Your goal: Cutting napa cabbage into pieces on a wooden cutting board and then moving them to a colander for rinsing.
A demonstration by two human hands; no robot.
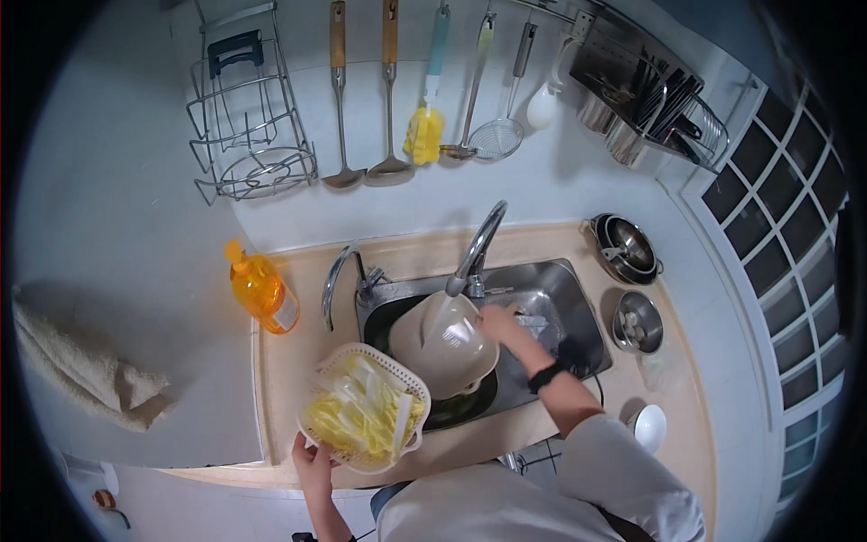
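My left hand [313, 462] grips the near-left rim of a white plastic colander [425, 391], which rests at the counter's front beside the sink. Cut napa cabbage leaves [366, 406], pale stems and yellow-green tips, fill it. My right hand [500, 323], with a black band on the wrist, holds the right rim of a glossy off-white plastic basin [413, 332]. The basin is tilted over the left bowl of the steel sink, under the tip of the chrome faucet [482, 237]. A faint stream seems to fall from the spout into it. My right fingertips are partly hidden.
A smaller tap [332, 288] and an orange soap bottle [261, 288] stand left. In the right sink bowl [576, 305] lies a small unclear object. Steel pots [626, 247], a steel bowl [638, 322] and a white bowl [650, 428] line the right counter. Utensils hang behind.
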